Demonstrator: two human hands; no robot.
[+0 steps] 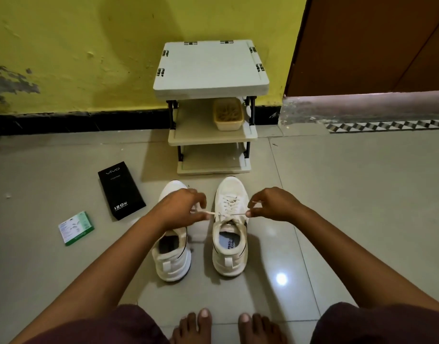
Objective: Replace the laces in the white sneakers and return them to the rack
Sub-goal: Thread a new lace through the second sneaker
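Left hand and right hand each pinched one lace end over the right sneaker. Risk: uneven pulling could leave mismatched ends.

Yellow wall, glossy tiled floor

On the tiled floor stand two white sneakers, a rack, a black box and a green box.
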